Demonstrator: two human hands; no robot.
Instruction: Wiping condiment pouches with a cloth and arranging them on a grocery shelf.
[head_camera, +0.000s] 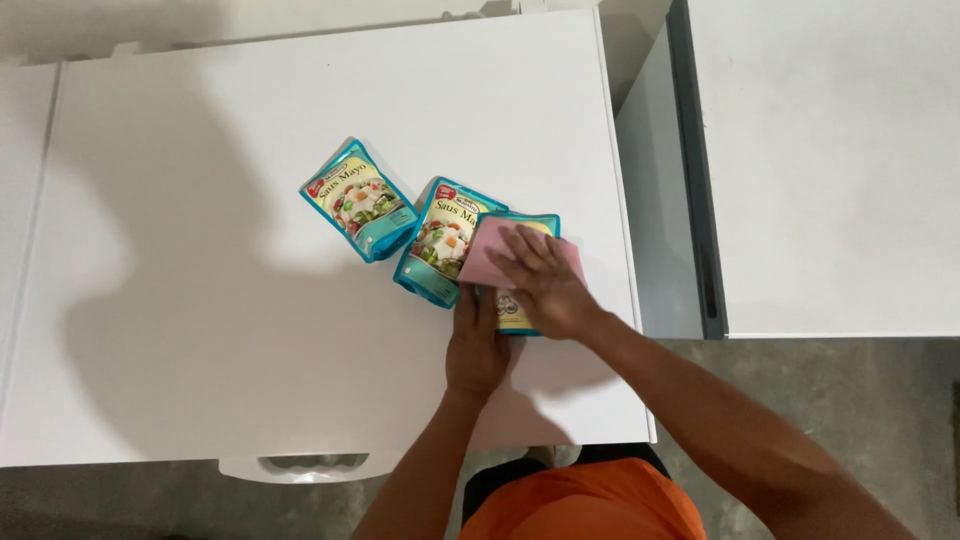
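Your right hand (545, 285) lies flat, fingers (525, 255) stretched out and close together, pressing a pink cloth (490, 255) down onto the rightmost sauce pouch (515, 315); nothing is gripped, the palm simply rests on the cloth and the pouch under it. The cloth sticks out past your fingertips toward the left and a corner of it shows on the far side of your knuckles. Your left hand (475, 345) sits just beneath the right, its fingers reaching up to the near edge of that same pouch and steadying it; whether they curl around the edge or only press against it cannot be told, since the right hand covers them. The pouch is teal-rimmed with a yellowish face, lying flat on the white table (200, 300), mostly hidden by your hands and the cloth. Touching it on the side of your right fingertips lies a second pouch (445, 240) of the same kind, tilted, its picture of food facing up. A third pouch (360, 200) lies farther out past your fingertips, just beside the second, also tilted. All three pouches are sealed, so their contents do not show.
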